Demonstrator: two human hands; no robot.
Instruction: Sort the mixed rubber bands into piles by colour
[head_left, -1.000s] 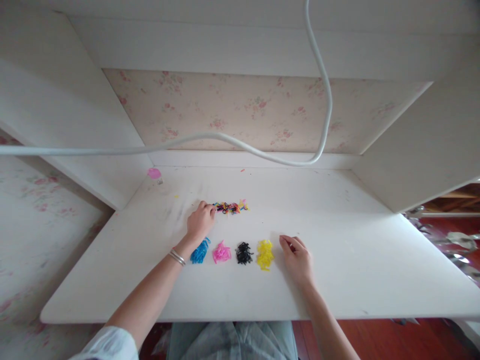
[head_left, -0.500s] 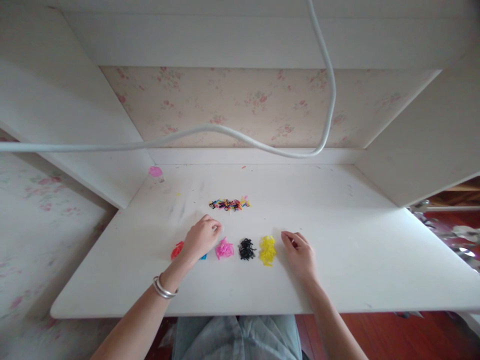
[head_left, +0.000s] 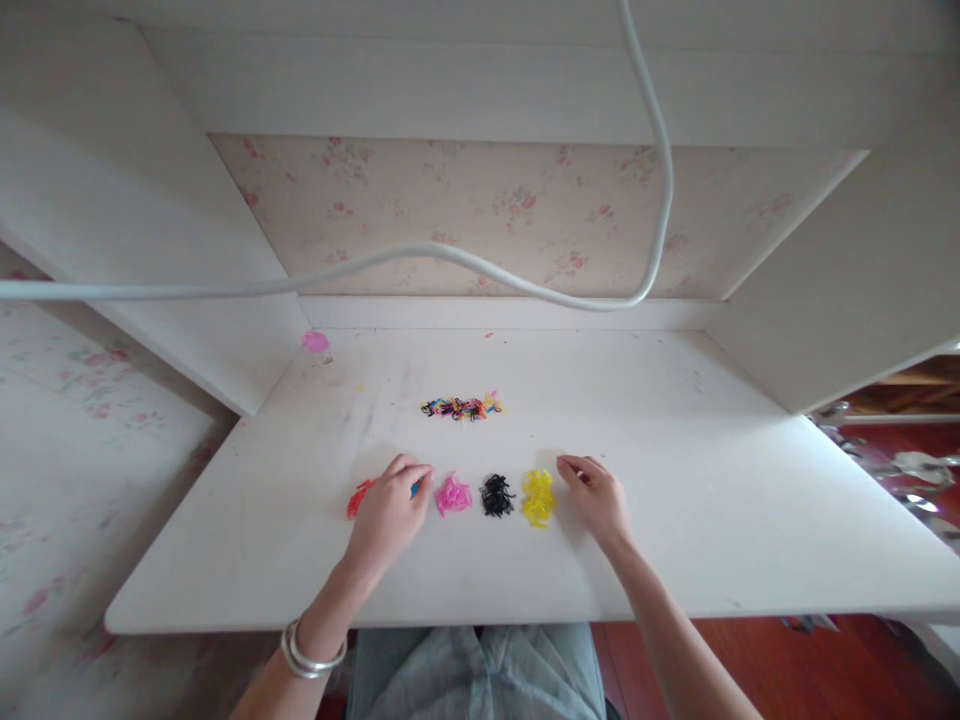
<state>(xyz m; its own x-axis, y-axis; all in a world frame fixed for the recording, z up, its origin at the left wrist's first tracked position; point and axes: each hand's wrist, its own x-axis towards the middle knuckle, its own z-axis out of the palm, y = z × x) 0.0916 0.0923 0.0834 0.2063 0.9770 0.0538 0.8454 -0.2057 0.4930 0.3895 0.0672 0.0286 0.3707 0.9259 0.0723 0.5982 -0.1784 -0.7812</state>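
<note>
My left hand (head_left: 391, 503) is over the blue pile of small rubber bands (head_left: 415, 489), most of which it hides. Its thumb and fingertips come together, and whatever may be between them is too small to make out. To its left, the red pile (head_left: 358, 499) shows partly. My right hand (head_left: 598, 497) rests on the tabletop just right of the yellow pile (head_left: 538, 498), fingers curled into a pinch with the contents hidden. Between the hands lie a pink pile (head_left: 453, 494) and a black pile (head_left: 497, 495). Farther back is a mixed-colour heap of bands (head_left: 461, 408).
The white desk (head_left: 697, 500) has side panels and a floral back wall. A pink round item (head_left: 316, 342) sits in its far left corner. Across the upper view runs a white cable (head_left: 450, 255). Metallic items (head_left: 915, 466) appear beyond the right edge.
My left hand has drawn back toward me, from above the pink pile to over the blue one. My right hand has hardly moved.
</note>
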